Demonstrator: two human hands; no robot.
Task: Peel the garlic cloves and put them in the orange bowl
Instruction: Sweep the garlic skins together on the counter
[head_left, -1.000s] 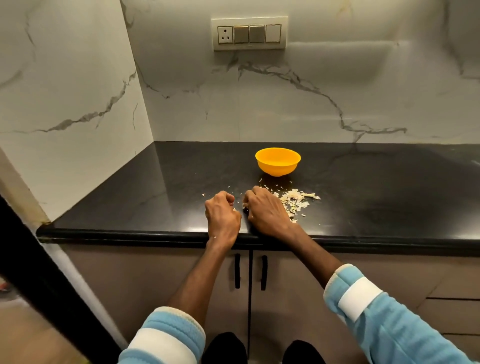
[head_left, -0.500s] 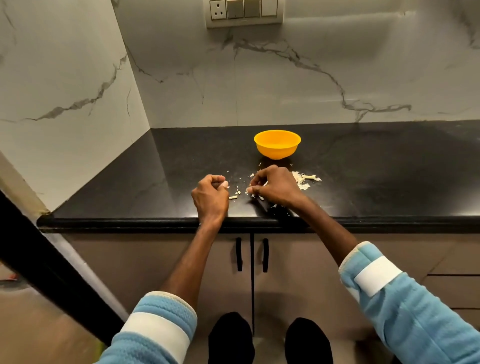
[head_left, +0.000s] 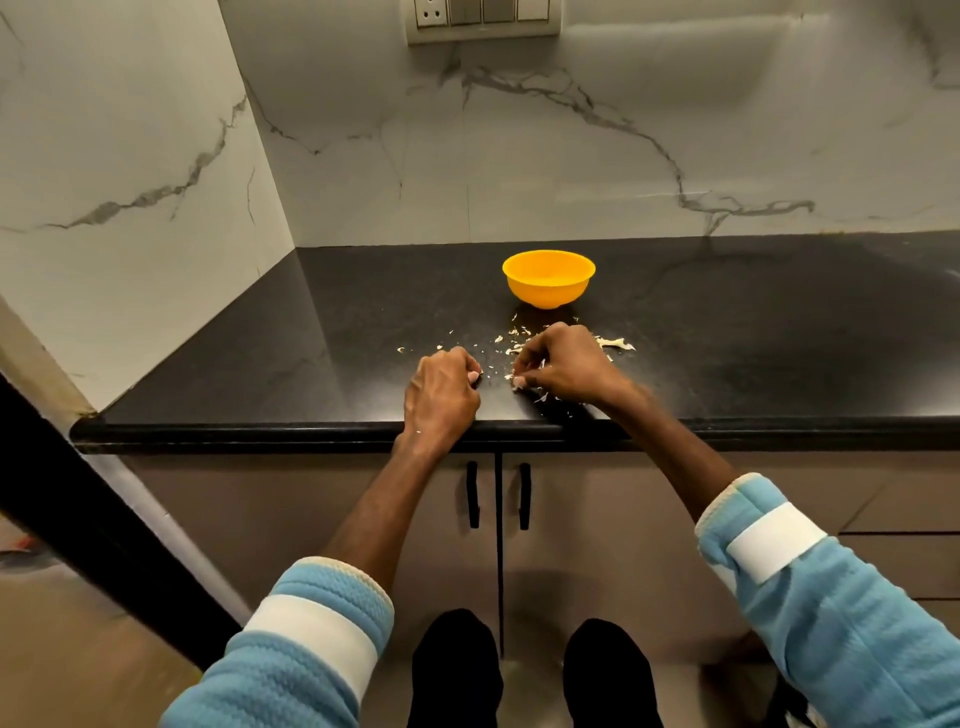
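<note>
Pinched small pale garlic clove (head_left: 518, 383) in curled right hand (head_left: 566, 366) near front of glossy black stone counter (head_left: 779, 338), left hand (head_left: 441, 395) curled beside — hold unclear, round orange plastic bowl (head_left: 548, 278) behind, papery peel scraps (head_left: 615, 343) scattered between.

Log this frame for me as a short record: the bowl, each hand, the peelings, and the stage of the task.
orange bowl: upright on the black counter, behind both hands; inside not visible
left hand: fingers curled, at the counter's front edge; grip contents hidden
right hand: pinches a small pale piece, clove or skin unclear
garlic skins: scattered between hands and bowl
stage: peeling; neither hand at the bowl
</note>
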